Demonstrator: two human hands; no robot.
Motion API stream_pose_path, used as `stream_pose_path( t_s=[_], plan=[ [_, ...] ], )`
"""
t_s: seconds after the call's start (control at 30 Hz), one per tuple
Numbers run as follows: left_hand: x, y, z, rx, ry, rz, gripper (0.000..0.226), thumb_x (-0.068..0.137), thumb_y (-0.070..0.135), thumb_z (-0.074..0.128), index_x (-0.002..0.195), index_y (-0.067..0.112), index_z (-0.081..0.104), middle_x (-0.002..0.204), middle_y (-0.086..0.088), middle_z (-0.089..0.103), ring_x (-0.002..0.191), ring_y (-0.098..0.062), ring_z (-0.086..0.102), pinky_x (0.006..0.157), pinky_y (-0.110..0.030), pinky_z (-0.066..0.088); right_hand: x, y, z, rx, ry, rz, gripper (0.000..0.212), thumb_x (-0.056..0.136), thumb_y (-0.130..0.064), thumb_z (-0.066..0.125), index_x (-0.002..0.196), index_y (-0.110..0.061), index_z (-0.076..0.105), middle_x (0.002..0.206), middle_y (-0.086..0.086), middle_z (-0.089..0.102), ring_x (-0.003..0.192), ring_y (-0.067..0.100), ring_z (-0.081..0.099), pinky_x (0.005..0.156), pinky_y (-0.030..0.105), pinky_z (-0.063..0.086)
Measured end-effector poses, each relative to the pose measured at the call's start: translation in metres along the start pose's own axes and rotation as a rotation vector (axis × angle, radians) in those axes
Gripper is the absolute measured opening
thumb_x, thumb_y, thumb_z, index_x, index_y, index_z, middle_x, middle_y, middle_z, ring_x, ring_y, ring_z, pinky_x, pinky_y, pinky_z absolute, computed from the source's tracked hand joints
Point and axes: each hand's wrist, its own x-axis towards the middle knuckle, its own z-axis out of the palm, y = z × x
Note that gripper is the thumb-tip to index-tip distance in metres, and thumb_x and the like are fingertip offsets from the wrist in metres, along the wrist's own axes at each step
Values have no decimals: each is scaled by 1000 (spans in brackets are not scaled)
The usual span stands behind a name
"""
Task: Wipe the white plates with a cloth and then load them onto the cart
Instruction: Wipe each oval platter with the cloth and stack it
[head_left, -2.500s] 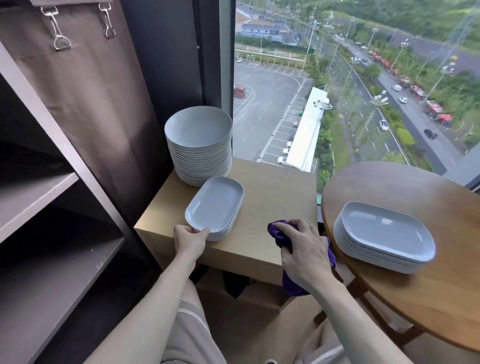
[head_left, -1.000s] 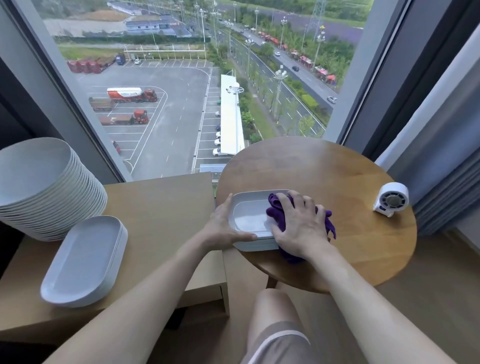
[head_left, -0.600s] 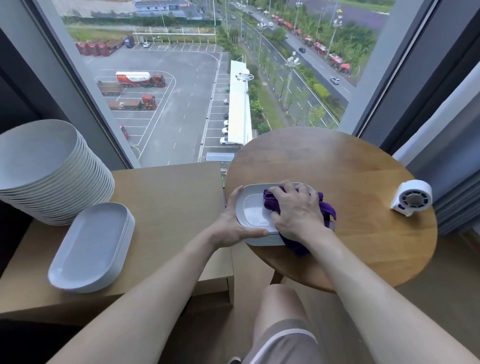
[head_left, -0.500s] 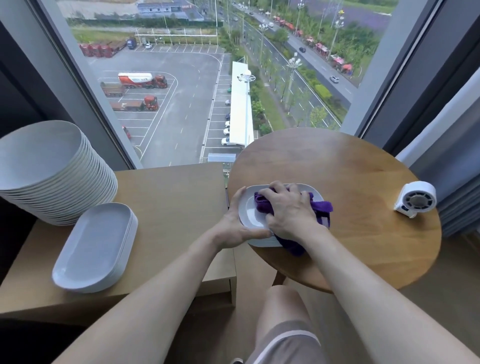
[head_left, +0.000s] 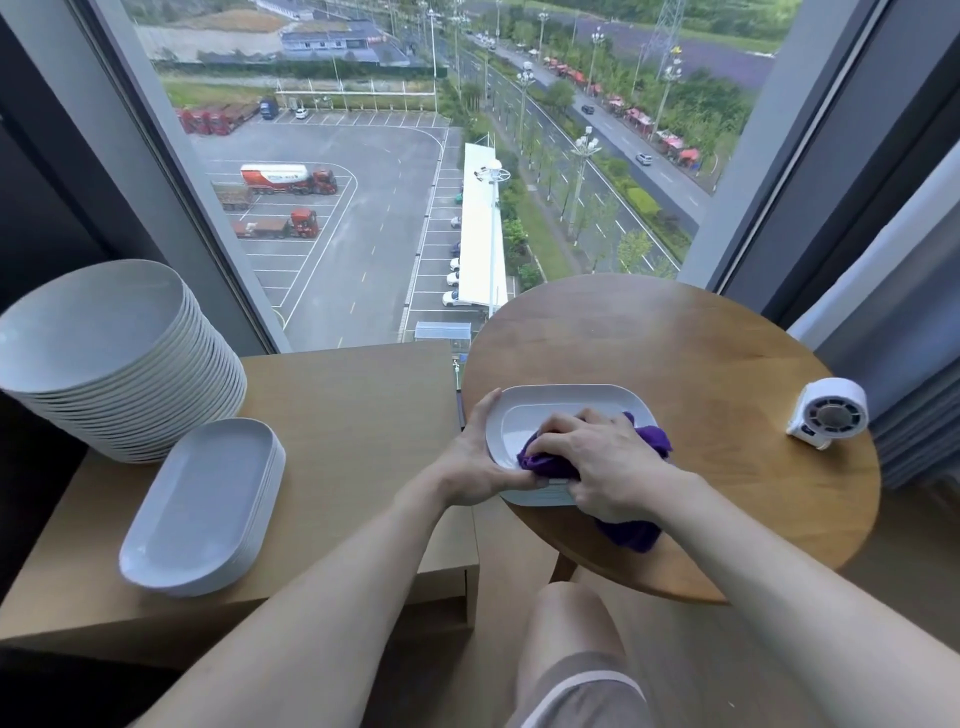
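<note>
- Head view: the left hand (head_left: 483, 467) grips the left rim of a white oblong plate (head_left: 566, 410), thumb curled over its edge.
- The plate lies at the near-left edge of a round wooden table (head_left: 701, 353).
- The right hand (head_left: 608, 462) has its grip curled over a bunched purple cloth (head_left: 649, 440), pressing it onto the plate.
- On a rectangular table (head_left: 363, 415) to the left sit stacked oblong plates (head_left: 202, 504) and a tall pile of round plates (head_left: 104, 358).

Daylight fills a tall window (head_left: 395, 218) high above a car park (head_left: 374, 156) and road (head_left: 613, 124) — before it, a round wooden table (head_left: 727, 353) and a low desk (head_left: 358, 415); grey curtain (head_left: 914, 332) at right.
</note>
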Motion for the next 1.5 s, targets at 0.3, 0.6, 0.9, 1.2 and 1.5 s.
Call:
stream_pose_path(
  t_s=[0.3,0.6,0.9,1.2,1.5],
  plan=[
    [4,-2,-3,-4,-16,-5,146,43,54,98,159,46,11,144,7,49,134,-16,51,117,-35,42,-28,58,-15,-66,-50,232,58,85,-16,50,132,-49,53,137,-21,43,110,17,36,88,39,26],
    [8,-9,-2,0,-8,3,131,67,31,99,157,49,7,132,25,45,119,11,47,85,-3,43,24,39,-20,-103,1,358,51,92,-18,48,139,-37,51,136,0,43,121,31,41,104,53,32],
    [6,-8,1,-6,-16,14,135,69,28,98,161,40,0,141,15,48,127,-2,51,90,-5,43,42,-4,-13,-188,10,123,55,90,-41,62,144,-42,48,141,-3,43,126,33,37,103,55,31],
    [5,1,-5,31,-73,-20,147,47,51,97,157,52,1,144,3,49,131,-19,54,114,-40,46,8,-17,-10,-199,-27,-67,55,90,-25,63,141,-39,49,136,-10,47,119,25,40,93,47,33],
    [5,-1,-6,10,-70,-42,152,41,58,97,160,48,3,150,5,43,138,-19,47,120,-39,39,-30,39,-15,-84,-58,179,68,82,-13,53,141,-47,49,138,-24,46,122,17,36,95,41,29]
  ],
)
